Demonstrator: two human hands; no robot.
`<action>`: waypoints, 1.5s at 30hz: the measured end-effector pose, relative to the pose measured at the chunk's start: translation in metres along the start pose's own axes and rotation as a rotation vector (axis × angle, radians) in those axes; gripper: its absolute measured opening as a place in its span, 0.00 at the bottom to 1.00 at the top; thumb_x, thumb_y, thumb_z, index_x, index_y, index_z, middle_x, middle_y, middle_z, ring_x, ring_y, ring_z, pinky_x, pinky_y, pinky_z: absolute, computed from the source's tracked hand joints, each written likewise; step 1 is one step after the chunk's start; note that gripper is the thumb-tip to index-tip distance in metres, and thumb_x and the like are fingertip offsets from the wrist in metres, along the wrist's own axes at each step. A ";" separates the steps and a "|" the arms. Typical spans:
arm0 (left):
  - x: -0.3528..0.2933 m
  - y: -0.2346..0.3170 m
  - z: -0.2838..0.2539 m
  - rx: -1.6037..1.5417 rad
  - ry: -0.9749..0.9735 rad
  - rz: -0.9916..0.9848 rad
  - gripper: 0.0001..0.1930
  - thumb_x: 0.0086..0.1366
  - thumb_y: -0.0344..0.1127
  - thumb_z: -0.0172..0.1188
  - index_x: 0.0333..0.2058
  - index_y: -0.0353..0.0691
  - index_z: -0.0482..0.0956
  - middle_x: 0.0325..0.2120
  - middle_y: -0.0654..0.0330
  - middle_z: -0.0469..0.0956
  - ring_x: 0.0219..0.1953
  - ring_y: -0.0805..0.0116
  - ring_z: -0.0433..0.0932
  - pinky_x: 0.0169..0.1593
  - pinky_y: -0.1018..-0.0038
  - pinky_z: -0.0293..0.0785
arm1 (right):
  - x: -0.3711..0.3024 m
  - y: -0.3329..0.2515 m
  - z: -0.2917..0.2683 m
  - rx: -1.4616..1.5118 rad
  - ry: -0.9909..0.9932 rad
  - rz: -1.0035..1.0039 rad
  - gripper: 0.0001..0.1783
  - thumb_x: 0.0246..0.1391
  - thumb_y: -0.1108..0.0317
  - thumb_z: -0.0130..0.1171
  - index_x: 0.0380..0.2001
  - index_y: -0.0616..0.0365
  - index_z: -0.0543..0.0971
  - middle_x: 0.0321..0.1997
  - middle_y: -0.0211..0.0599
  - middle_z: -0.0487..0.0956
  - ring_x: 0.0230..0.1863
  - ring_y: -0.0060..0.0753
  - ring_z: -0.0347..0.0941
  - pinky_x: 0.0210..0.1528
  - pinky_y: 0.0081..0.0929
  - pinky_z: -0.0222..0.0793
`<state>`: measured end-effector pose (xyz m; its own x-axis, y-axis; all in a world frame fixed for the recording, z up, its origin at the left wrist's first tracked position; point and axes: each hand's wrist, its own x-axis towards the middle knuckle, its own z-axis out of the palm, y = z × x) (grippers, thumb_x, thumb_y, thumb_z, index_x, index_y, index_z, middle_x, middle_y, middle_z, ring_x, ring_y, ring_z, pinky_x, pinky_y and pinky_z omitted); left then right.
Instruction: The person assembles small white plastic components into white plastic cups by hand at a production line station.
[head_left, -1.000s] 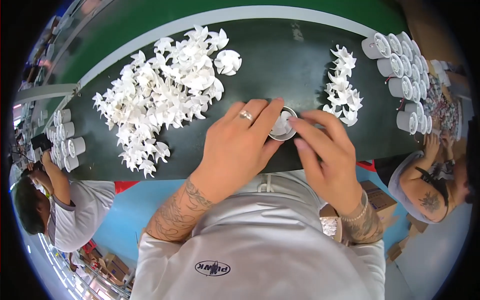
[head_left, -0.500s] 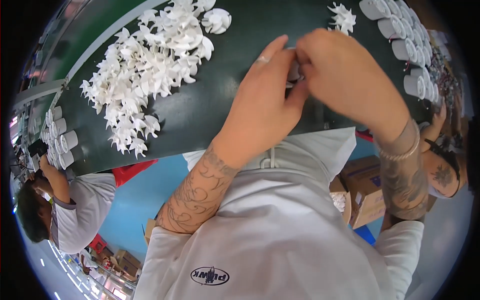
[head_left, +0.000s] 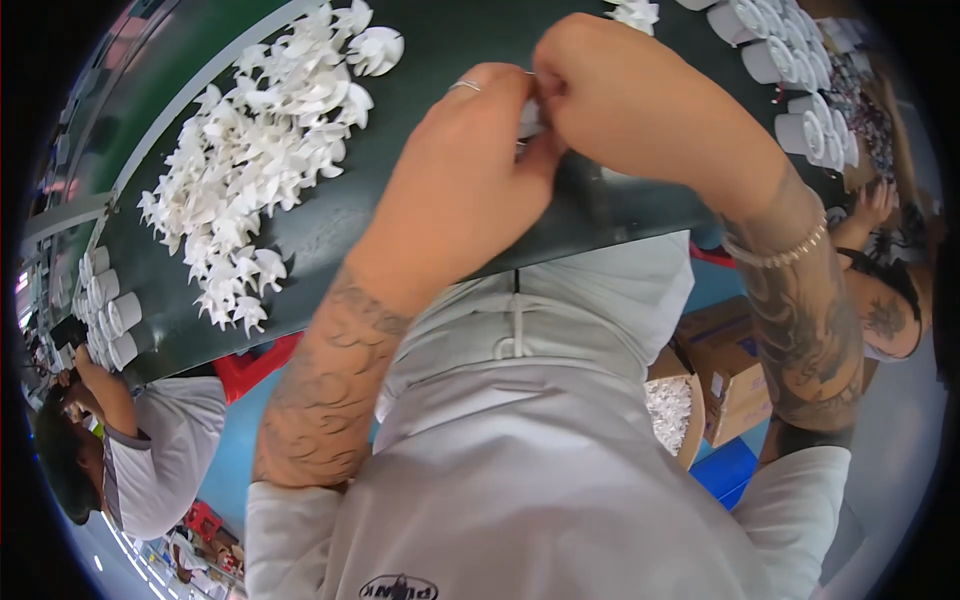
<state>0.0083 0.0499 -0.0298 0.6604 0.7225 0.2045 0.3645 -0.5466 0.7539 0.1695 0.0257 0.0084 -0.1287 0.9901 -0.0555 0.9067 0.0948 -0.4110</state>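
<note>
My left hand is closed around a small whitish plastic part, of which only a sliver shows between the hands. My right hand is held against it from the right, its fingers curled in and pressed together at the part's edge. What the right fingertips pinch is hidden. Both hands are over the dark green table. Left of them spreads a big heap of white plastic fan impellers with curved blades. Another white impeller lies beyond my right hand.
Rows of white round plastic housings stand at the table's right side, with a tangle of wires behind. More white housings are at the left end, near a co-worker. Below the table are a cardboard box and a blue bin.
The whole view has shifted, so the heap and the housings appear further left. Both hands stay together on the whitish part, and the right wrist has turned slightly.
</note>
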 end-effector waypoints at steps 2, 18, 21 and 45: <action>0.004 0.004 -0.007 -0.030 -0.054 -0.011 0.12 0.56 0.29 0.61 0.37 0.29 0.75 0.38 0.43 0.76 0.41 0.43 0.75 0.44 0.60 0.72 | 0.003 -0.009 -0.004 -0.010 0.116 -0.078 0.05 0.46 0.75 0.55 0.25 0.67 0.76 0.24 0.48 0.76 0.27 0.47 0.74 0.30 0.36 0.68; 0.017 0.008 -0.022 -0.256 -0.030 -0.063 0.28 0.59 0.51 0.60 0.51 0.34 0.75 0.43 0.41 0.78 0.46 0.45 0.77 0.50 0.58 0.70 | -0.009 -0.031 -0.026 0.005 0.051 -0.079 0.08 0.40 0.75 0.55 0.19 0.72 0.77 0.25 0.61 0.76 0.32 0.59 0.76 0.35 0.43 0.72; 0.013 0.002 -0.014 -0.105 -0.016 -0.034 0.21 0.54 0.33 0.65 0.47 0.35 0.73 0.37 0.47 0.78 0.42 0.44 0.75 0.44 0.61 0.74 | -0.008 -0.013 -0.024 -0.001 0.172 -0.020 0.07 0.44 0.74 0.56 0.22 0.69 0.77 0.23 0.52 0.76 0.28 0.49 0.75 0.31 0.37 0.70; -0.012 0.035 -0.053 0.008 0.157 0.348 0.29 0.44 0.31 0.70 0.48 0.40 0.76 0.43 0.52 0.76 0.38 0.56 0.79 0.35 0.70 0.77 | -0.045 -0.040 0.046 2.784 -0.061 0.303 0.34 0.67 0.40 0.32 0.62 0.55 0.64 0.59 0.46 0.72 0.62 0.47 0.66 0.65 0.46 0.58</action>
<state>-0.0213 0.0448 0.0273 0.6369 0.5491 0.5411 0.1418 -0.7734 0.6179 0.1204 -0.0275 -0.0141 -0.2175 0.9440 -0.2483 -0.9753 -0.2002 0.0934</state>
